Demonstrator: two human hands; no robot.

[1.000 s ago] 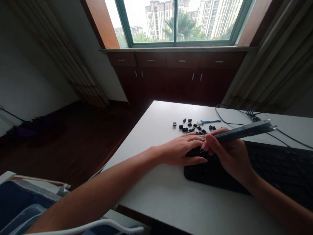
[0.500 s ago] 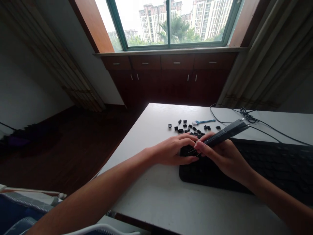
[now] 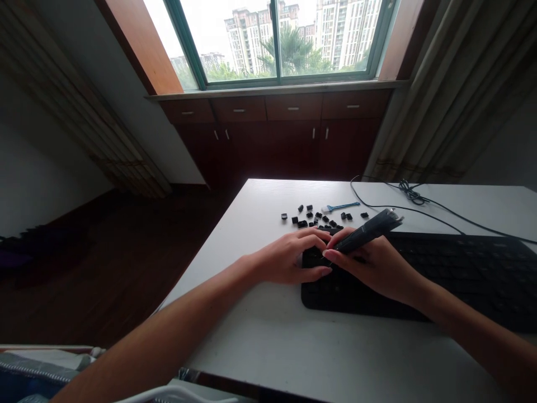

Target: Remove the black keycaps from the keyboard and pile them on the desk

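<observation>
A black keyboard (image 3: 453, 280) lies on a white table (image 3: 293, 347). My left hand (image 3: 289, 257) rests flat on the keyboard's left end, fingers spread over the keys. My right hand (image 3: 373, 266) grips a dark, slim key-puller tool (image 3: 369, 228), its wire tip pointing down at the keys beside my left fingertips. Several loose black keycaps (image 3: 312, 217) are scattered on the table just beyond the keyboard's left end.
A small blue brush (image 3: 342, 206) lies past the keycaps. A black cable (image 3: 419, 204) runs across the table's far side. Dark wooden cabinets (image 3: 289, 129) stand below a window; a curtain (image 3: 453, 89) hangs at the right. The table's left edge drops to a dark floor.
The tool in my right hand has tilted down and drawn closer to the keys. The view has swung slightly right, so everything sits further left in the picture. My left hand stays on the keyboard.
</observation>
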